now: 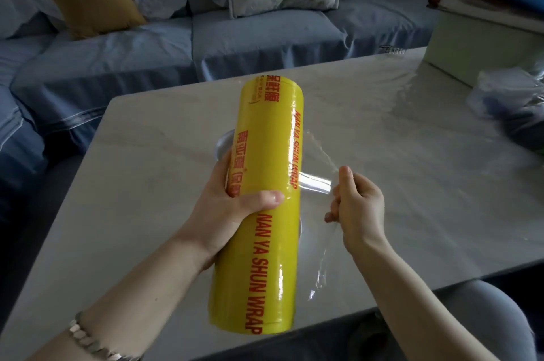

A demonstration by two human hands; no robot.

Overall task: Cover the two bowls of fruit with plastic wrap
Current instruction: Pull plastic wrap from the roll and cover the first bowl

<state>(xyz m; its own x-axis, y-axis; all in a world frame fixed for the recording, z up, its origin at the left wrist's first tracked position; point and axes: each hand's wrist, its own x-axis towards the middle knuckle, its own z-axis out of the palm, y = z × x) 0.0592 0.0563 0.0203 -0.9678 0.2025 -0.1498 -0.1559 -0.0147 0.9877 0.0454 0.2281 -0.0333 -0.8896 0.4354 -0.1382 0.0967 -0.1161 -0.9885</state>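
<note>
L hand [226,207] grips plastic wrap roll [265,154] above table [147,184] for free unwinding; R hand [359,210] fingers [344,176] pinch film edge [315,184], drawing sheet out. Bowl rim [222,145] shows behind roll

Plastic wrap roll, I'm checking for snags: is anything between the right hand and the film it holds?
Nothing visible does. The right hand pinches the film directly, beside the roll that the left hand grips above the table. A clear rim shows under the roll; whether it is a bowl cannot be told.
</note>
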